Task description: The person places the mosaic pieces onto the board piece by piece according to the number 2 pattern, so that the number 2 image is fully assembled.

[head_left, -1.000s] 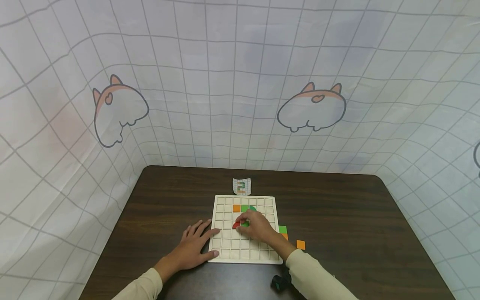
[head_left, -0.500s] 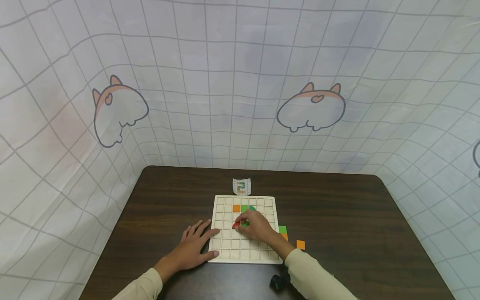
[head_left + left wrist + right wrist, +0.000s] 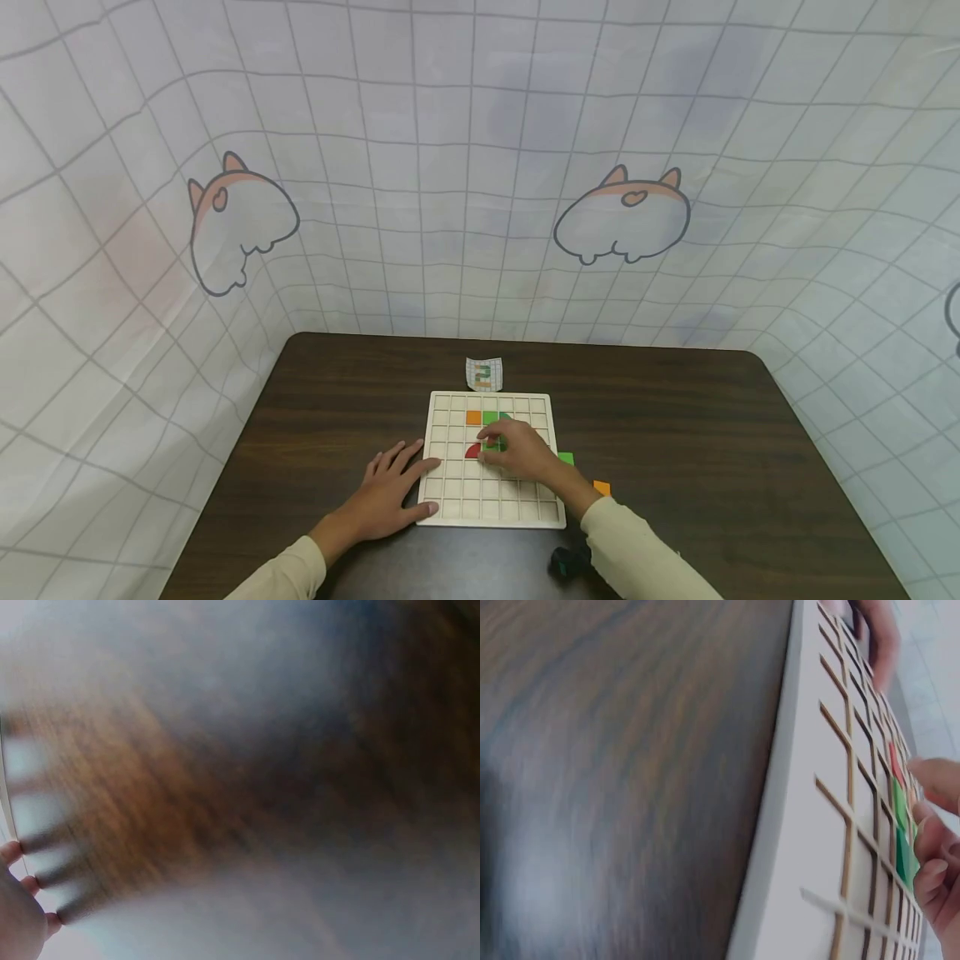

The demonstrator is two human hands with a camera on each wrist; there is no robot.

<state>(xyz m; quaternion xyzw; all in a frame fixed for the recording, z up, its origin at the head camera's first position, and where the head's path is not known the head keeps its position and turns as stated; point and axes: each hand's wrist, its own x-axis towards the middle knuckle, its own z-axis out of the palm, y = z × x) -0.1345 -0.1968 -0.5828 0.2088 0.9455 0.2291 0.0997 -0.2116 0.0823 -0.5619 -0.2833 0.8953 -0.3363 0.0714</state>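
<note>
A cream grid board (image 3: 457, 492) lies on the table before me. In one of its cells sits a red quarter-round piece (image 3: 472, 452), with a green piece (image 3: 491, 447) to its right, partly behind my fingers. My right hand (image 3: 517, 450) hovers over these, thumb and forefinger apart, fingertips just right of the red piece. In the right wrist view its bent fingers stand close over the red (image 3: 895, 763) and green (image 3: 898, 801) pieces, and no piece shows between them. My left hand (image 3: 390, 492) lies spread, with thumb and forefinger tips on the board's left edge.
An orange square (image 3: 473, 417), a light green square (image 3: 490, 417) and a darker green piece (image 3: 505, 415) form a row higher on the board. A small pattern card (image 3: 483, 374) lies behind it. Loose green (image 3: 566, 458) and orange (image 3: 602, 488) squares lie to the right, a black object (image 3: 566, 563) in front.
My right hand has drawn slightly right, off the red piece, which now shows more fully in its cell. My left hand has stayed put.
</note>
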